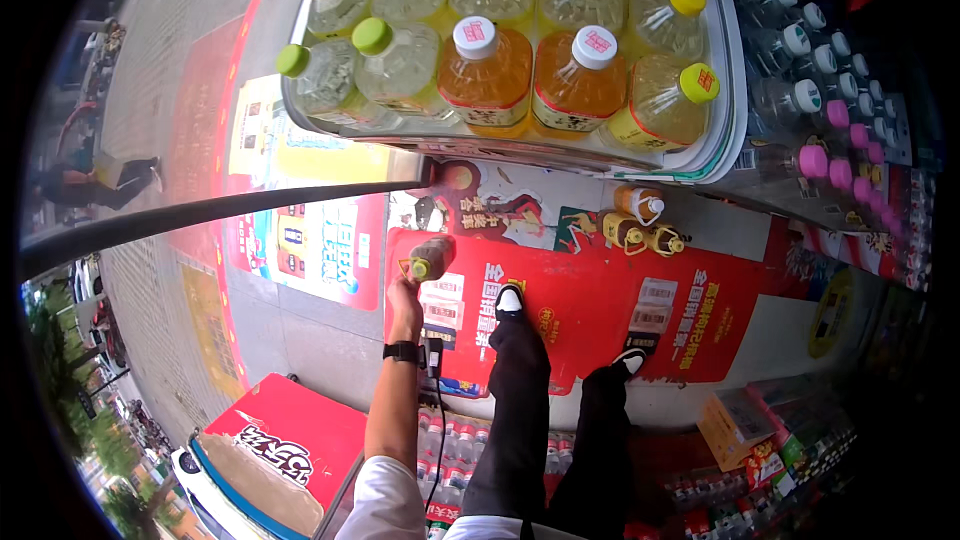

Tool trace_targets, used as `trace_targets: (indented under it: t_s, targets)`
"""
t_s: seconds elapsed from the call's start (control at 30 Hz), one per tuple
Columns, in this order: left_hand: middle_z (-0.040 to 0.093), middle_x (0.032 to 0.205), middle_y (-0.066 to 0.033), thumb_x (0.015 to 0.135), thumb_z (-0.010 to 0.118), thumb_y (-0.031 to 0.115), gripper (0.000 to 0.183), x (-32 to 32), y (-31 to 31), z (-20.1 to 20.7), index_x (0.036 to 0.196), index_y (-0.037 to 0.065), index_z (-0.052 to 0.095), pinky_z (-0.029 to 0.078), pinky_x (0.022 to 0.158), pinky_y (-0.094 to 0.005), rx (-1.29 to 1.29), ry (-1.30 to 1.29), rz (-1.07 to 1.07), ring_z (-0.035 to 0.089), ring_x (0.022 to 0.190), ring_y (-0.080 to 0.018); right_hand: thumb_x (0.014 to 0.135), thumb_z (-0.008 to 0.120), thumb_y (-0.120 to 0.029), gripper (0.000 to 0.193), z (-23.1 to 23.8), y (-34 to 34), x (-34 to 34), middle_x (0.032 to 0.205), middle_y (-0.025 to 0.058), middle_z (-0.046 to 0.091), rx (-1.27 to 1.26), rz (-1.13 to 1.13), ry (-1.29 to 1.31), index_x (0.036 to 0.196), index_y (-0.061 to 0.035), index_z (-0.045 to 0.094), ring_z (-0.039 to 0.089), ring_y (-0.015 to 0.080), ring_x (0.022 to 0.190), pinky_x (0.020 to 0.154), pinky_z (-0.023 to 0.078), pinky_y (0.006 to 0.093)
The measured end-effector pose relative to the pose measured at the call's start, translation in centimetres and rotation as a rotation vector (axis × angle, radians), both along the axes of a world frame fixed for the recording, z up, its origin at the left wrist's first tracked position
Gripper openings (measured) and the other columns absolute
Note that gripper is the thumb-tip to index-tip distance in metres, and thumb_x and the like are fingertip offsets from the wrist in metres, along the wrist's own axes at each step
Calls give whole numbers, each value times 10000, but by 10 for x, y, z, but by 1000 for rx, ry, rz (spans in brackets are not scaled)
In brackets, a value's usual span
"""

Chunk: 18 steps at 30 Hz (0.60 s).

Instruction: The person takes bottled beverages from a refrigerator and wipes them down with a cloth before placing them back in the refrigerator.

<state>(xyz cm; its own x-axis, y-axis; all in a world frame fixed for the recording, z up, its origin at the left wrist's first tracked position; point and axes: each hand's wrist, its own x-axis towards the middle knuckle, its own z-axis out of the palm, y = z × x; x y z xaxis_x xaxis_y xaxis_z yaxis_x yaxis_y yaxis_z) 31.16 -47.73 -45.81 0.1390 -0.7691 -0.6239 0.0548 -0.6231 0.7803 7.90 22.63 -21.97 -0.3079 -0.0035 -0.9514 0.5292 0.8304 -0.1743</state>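
My left hand (404, 297) is stretched out in front of me, shut on a small brown drink bottle (432, 258) with a yellow-green cap, lying nearly level. A black watch (402, 351) sits on that wrist, and a thin black cable hangs beside it. The bottle is just below the front edge of a rack tray (520, 153) packed with several large bottles of yellow, pale and orange drink. My right hand is not in view. My legs in black trousers and black-and-white shoes (508, 300) hang over a red floor mat (590, 310).
Three small brown bottles (640, 225) lie on the ground under the rack. Clear bottles with white and pink caps (815, 90) fill shelves at the right. A red carton (285, 445) sits lower left, wrapped bottle packs (450, 450) below me, snack boxes (745, 425) lower right.
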Motion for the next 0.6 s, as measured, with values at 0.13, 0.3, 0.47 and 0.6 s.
trace_targets:
  t_s: [0.13, 0.3, 0.47, 0.6]
  targets:
    - [571, 775, -21, 848, 484, 86, 242, -22, 66, 138, 1021, -26, 611, 390, 634, -218, 46, -8, -244, 490, 666, -92, 798, 578, -188, 508, -34, -29, -34, 1191, 129, 564, -73, 68, 38, 1262, 2, 495, 579, 246, 1043, 919, 461, 350]
    - [595, 731, -47, 832, 519, 227, 267, -77, 136, 317, 882, -19, 611, 415, 624, -300, -211, -256, -524, 543, 686, -123, 802, 591, -215, 546, -19, -79, -95, 1233, 137, 545, -289, 102, 40, 1293, -7, 474, 574, 267, 1069, 939, 453, 351]
    - [534, 632, -120, 834, 445, 235, 323, -121, 201, 470, 779, -56, 573, 421, 597, -331, -381, -301, -635, 535, 619, -179, 806, 603, -242, 585, 44, -65, -158, 1276, 145, 526, -554, 23, 12, 1323, -16, 453, 569, 289, 1096, 960, 445, 351]
    - [504, 610, -103, 844, 424, 233, 334, -178, 270, 553, 792, -49, 594, 407, 586, -341, -376, -27, -893, 505, 601, -181, 809, 613, -263, 616, 153, -49, -199, 1311, 151, 511, -911, -191, -57, 1348, -23, 436, 565, 306, 1117, 977, 438, 352]
